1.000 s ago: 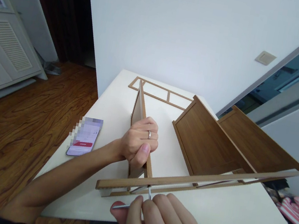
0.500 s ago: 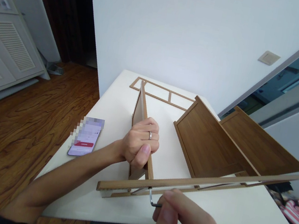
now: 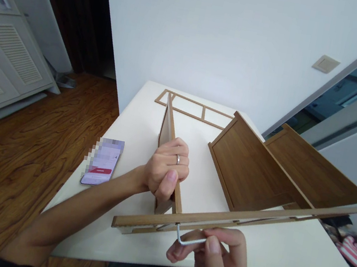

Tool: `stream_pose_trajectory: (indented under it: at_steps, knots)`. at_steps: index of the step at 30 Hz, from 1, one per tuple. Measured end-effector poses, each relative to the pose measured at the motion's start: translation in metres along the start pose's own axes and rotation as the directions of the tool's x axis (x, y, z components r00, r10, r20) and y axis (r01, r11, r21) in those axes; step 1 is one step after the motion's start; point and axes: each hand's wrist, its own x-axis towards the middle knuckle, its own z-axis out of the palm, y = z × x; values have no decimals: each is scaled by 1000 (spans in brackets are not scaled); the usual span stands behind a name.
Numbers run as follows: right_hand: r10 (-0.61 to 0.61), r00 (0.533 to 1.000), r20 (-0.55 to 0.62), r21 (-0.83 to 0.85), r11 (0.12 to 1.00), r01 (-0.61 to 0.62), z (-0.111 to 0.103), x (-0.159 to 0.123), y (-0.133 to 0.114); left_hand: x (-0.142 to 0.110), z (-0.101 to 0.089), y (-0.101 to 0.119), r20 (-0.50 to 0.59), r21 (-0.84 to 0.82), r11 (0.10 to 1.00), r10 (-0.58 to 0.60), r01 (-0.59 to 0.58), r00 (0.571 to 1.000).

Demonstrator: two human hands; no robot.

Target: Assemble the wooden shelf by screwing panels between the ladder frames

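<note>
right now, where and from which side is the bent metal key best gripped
Probably by the outer part of its free arm, from the person's right: the bent metal key has one end at the wooden side frame, while the other arm sticks out sideways toward the right hand, which pinches it there. Gripping away from the bend should give more leverage.

The left forearm [image 3: 92,210] slants from near left toward the middle, ending in a curled left hand [image 3: 168,168]; the right hand [image 3: 215,264] sits nearer, to the right, thumb and fingers pinched.
</note>
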Motion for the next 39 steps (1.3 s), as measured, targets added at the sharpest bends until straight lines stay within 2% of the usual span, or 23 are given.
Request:
stream_pose_trajectory:
  at_steps: [2, 3, 5, 7, 9, 12, 15, 17, 19, 23, 26, 29, 35, 39]
  knots:
    - [-222, 972, 75, -207, 950, 233, -14, 5, 15, 2, -1, 1, -1, 16, 1000, 10, -10, 1000]
    - [-343, 927, 149, -327, 868, 374, -21, 8, 21, 3, -1, 1, 2, 23, 1000, 14, -14, 1000]
    - [-528, 793, 303, -494, 625, 605, -35, 17, 28, 4, -1, 1, 7, 29, 999, 14, -14, 1000]
    - [-622, 656, 427, -547, 400, 735, -46, 27, 24, 4, -2, 1, 7, 30, 999, 12, -12, 1000]
    - [-618, 575, 536, -554, 256, 792, -52, 36, 12, 3, -2, 1, 1, 29, 999, 15, -15, 1000]
    - [-515, 511, 688, -540, 108, 835, -55, 43, -8, 1, -2, -1, 7, 15, 1000, 12, -12, 1000]
    - [-452, 465, 761, -508, 31, 861, -52, 44, -16, 0, -1, -2, 11, -9, 1000, 4, -4, 1000]
    - [-435, 457, 776, -489, 43, 871, -48, 42, -13, -1, 0, -2, 2, -13, 1000, 9, -9, 1000]
    - [-426, 471, 773, -476, 103, 874, -42, 38, -6, -1, 0, -1, -1, -5, 1000, 14, -14, 1000]
    - [-454, 559, 694, -489, 271, 829, -30, 26, 6, -1, 0, -1, 18, 19, 1000, 5, -5, 1000]
    - [-465, 613, 639, -510, 341, 790, -22, 17, 12, -1, 0, -1, 19, 21, 1000, 8, -8, 1000]
    - [-477, 651, 590, -556, 345, 756, -18, 11, 14, -2, -1, -1, 20, 9, 1000, 2, -2, 1000]
    - [-459, 678, 574, -562, 382, 734, -15, 11, 11, -2, -1, -3, 30, -13, 1000, 14, -13, 999]
    - [-484, 659, 576, -554, 361, 750, -14, 18, 8, 0, -2, -2, 66, -22, 1000, 23, -21, 998]
